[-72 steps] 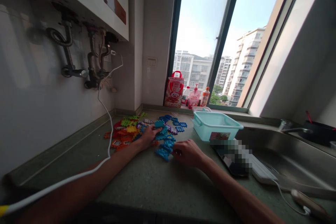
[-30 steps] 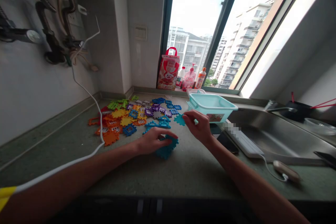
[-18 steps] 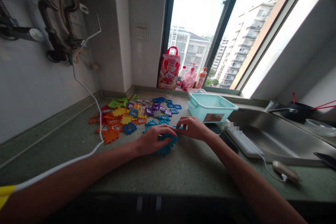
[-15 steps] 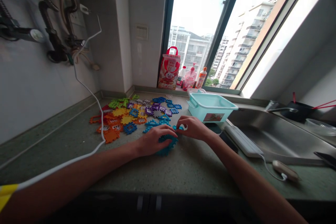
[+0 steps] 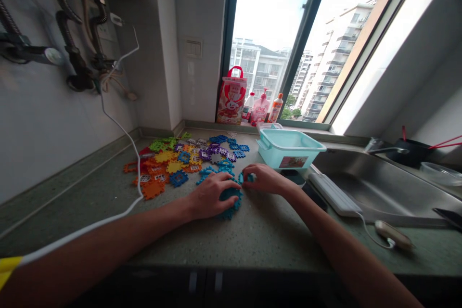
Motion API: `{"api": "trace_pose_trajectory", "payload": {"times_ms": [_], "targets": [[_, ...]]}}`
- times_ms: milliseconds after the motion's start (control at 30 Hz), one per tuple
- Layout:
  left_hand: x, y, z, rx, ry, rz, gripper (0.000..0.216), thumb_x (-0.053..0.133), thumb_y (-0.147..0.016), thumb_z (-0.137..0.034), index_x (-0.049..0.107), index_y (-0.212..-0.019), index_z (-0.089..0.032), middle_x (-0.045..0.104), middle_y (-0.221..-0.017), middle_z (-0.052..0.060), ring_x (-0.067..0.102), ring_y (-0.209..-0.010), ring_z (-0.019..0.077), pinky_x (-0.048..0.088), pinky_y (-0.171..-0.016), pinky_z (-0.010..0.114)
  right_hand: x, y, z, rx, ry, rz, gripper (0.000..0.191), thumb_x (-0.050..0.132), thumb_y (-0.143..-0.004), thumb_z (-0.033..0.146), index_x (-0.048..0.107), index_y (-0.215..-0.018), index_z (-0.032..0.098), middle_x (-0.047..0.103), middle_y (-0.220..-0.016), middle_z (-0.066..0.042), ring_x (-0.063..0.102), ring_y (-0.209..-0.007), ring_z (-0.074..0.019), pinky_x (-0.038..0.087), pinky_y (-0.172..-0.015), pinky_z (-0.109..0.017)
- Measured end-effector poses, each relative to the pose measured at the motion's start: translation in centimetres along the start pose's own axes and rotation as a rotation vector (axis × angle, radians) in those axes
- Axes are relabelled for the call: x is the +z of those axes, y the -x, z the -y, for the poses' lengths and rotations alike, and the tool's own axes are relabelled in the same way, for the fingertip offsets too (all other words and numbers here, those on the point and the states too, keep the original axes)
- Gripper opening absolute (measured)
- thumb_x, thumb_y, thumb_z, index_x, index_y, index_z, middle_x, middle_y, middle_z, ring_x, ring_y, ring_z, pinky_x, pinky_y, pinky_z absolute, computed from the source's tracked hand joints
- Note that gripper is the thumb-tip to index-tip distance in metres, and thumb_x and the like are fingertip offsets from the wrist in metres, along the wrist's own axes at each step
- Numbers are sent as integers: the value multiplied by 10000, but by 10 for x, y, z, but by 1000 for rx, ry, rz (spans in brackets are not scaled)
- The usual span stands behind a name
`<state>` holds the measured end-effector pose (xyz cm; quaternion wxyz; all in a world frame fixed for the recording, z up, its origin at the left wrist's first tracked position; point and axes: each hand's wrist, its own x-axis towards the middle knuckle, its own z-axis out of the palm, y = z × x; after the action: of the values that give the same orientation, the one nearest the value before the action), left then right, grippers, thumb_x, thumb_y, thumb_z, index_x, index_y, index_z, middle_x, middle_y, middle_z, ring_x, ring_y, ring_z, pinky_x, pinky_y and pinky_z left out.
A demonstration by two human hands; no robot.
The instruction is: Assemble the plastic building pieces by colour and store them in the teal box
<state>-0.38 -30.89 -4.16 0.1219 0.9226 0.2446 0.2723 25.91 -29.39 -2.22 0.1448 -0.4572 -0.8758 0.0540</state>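
Observation:
My left hand (image 5: 212, 195) curls its fingers and thumb around a blue toothed interlocking block assembly (image 5: 231, 206) on the countertop. Part of the assembly is hidden under that hand. Just to its right, my right hand (image 5: 265, 179) pinches a small light-blue interlocking piece (image 5: 241, 179) against the assembly's edge; whether the two are joined I cannot tell. Behind my left hand lie more light-blue toothed pieces (image 5: 206, 172). Farther back is a loose spread of flat interlocking pieces, among them an orange one (image 5: 153, 189), a blue frame (image 5: 178, 178) and purple ones (image 5: 215, 148).
A mint-green plastic bin (image 5: 292, 148) stands behind my right hand. Beside the sink (image 5: 355, 180) lies a white power strip (image 5: 334, 195). A white cable (image 5: 139, 173) runs past the pieces and along my left forearm. Bottles (image 5: 260, 109) and a red bag (image 5: 232, 101) line the windowsill.
My right hand has lowered slightly and turned the small light-blue piece more upright beside the assembly. My left fingers have shifted a little on the assembly.

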Motion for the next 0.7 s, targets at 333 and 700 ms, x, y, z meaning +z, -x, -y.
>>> {"api": "trace_pose_trajectory", "payload": {"times_ms": [333,700], "targets": [[-8,-4,-5,-51,-175,-41,422,670,-928,-559,729,-1161,-213,754,-1129,88,583,-1183,330,370,-1029,476,-30,12,36,-49,-119,-152,254,793,-819,346,720,-1036,236,758,-941,-15,699,-839,-177,510,-774,-276],[-7,-1,-4,-44,-249,-17,533,544,-969,-698,733,-1163,-238,654,-1373,111,486,-1350,341,315,-1112,524,-36,40,62,-28,-109,-124,283,768,-842,334,708,-1102,240,742,-1013,-40,694,-857,-199,522,-778,-300]]}}
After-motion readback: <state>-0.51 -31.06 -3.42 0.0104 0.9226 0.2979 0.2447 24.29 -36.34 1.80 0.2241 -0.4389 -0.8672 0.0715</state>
